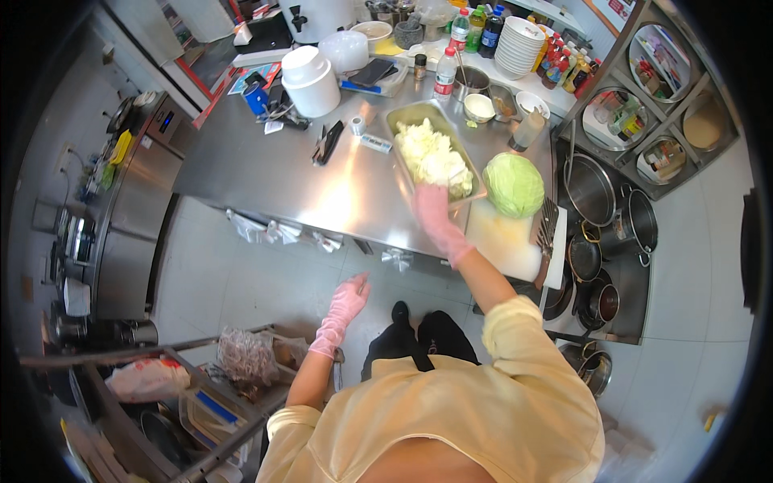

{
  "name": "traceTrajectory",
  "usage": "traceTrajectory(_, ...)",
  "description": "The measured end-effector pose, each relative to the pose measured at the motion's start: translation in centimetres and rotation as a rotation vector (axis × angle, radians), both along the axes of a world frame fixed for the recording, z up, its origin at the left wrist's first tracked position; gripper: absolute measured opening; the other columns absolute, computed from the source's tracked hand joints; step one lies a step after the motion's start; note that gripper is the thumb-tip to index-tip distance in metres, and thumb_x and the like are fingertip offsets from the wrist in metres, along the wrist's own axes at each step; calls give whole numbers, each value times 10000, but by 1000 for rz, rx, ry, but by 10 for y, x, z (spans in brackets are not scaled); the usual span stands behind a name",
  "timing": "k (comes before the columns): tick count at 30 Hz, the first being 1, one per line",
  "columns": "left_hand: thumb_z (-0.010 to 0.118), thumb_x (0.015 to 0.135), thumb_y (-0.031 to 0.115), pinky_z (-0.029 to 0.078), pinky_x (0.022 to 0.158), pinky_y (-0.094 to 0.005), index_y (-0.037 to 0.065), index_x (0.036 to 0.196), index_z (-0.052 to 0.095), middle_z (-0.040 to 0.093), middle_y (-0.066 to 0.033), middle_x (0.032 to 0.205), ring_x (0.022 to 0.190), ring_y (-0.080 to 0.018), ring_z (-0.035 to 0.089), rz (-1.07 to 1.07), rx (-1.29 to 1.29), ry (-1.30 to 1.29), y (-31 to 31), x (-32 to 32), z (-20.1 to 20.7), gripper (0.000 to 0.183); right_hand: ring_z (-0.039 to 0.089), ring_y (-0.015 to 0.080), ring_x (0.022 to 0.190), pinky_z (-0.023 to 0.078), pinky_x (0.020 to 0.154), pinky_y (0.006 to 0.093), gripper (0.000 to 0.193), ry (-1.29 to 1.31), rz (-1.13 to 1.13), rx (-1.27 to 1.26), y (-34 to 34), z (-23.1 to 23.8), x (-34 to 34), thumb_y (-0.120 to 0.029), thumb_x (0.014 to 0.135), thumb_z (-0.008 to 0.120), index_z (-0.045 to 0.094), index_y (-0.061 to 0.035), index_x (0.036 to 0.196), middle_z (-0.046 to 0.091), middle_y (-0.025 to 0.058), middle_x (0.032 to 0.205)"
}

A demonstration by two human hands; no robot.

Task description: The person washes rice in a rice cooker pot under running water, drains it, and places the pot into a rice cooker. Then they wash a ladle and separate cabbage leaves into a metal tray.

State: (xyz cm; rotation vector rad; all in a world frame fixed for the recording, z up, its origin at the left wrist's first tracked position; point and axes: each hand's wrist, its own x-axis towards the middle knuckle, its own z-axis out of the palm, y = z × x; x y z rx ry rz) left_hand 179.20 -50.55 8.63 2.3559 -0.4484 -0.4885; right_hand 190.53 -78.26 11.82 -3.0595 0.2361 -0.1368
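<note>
A deep rectangular metal pan [392,121] stands on the steel worktable, holding pale cut cabbage pieces [435,154]. My right hand [436,216], in a pink glove, reaches to the pan's near end, against the cabbage and rim. Its fingertips are hidden, so whether it grips anything does not show. My left hand [348,304], also gloved in pink, hangs in front of the table over the floor. Its fingers are loosely stretched out and hold nothing. To the right of the pan, a whole green cabbage [515,185] rests at the far end of a white cutting board [501,241].
A knife [543,262] and slotted utensil lie along the board's right side. Pots [594,193] and pans stand farther right. Behind the pan are bottles [445,72], bowls [480,108] and stacked plates [519,48]. A cluttered rack [185,386] stands at my lower left.
</note>
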Motion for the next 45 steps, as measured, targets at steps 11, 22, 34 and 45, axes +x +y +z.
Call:
traceTrajectory(11,566,879,403,258,1096,-470,122,1260,555,559,-125,1226,1181,-287,478,-378,185,-793,-95,173,64,474,536,271,1013,400,876,400,377,128,541,250,-59,24,-53,-287,792,648,588,-94,1110,596,102,1021)
traceTrajectory(22,587,782,579,387,851,-392,133,886,692,646,-50,863,888,-244,581,-395,229,-566,-88,192,40,470,476,296,1166,371,1004,404,645,86,555,176,-79,55,62,-212,680,752,517,-153,1278,544,86,1197)
traceTrajectory(34,688,782,485,455,883,-411,64,1217,578,663,-144,1011,999,-307,610,-283,48,31,-100,217,67,615,510,292,1037,415,906,404,368,-57,474,187,-78,51,46,-203,647,759,573,-103,948,548,82,1053)
traceTrajectory(45,810,651,289,431,974,-350,-4,1410,325,571,-192,1235,1151,-283,553,-249,-244,464,-188,234,39,947,543,279,993,446,860,396,341,-29,533,227,-91,60,54,-218,639,745,573,-106,911,563,69,986)
